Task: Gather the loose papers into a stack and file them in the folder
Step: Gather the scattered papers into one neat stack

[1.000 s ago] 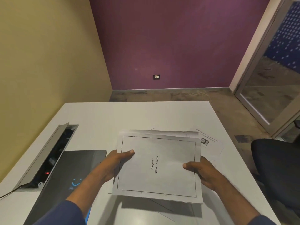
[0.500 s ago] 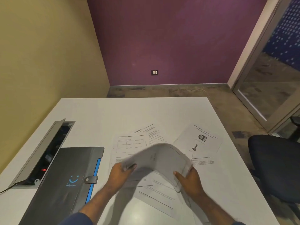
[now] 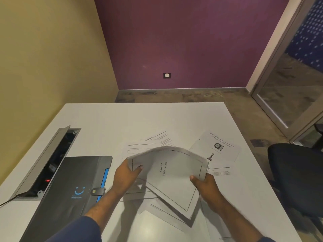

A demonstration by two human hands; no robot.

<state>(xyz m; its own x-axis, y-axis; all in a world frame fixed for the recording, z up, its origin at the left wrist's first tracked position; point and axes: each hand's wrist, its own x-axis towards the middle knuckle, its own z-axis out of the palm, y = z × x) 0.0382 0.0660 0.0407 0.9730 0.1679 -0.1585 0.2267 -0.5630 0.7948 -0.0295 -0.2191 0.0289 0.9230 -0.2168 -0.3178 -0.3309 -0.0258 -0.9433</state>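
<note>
Clearly the gathering step is under way: the left hand (image 3: 125, 174) and right hand (image 3: 206, 184) pinch a bowed sheaf of papers (image 3: 167, 173) with curled fingers above the desk (image 3: 104, 119). Loose sheets (image 3: 216, 154) lie beneath and beyond it, likely next to collect. The dark folder (image 3: 73, 186) lies closed, strap fastened, left of them.

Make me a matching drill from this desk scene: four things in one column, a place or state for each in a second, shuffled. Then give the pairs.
Things
1. SWOT Analysis stack
2. folder
3. sheet with printed emblem
4. cable hatch

Places or states
A. lid raised, at the table's left edge
B. bowed upward between both hands
C. lying flat, right of the held pages
D. closed, dark, strap snapped shut

Pairs: 1-B, 2-D, 3-C, 4-A
</note>
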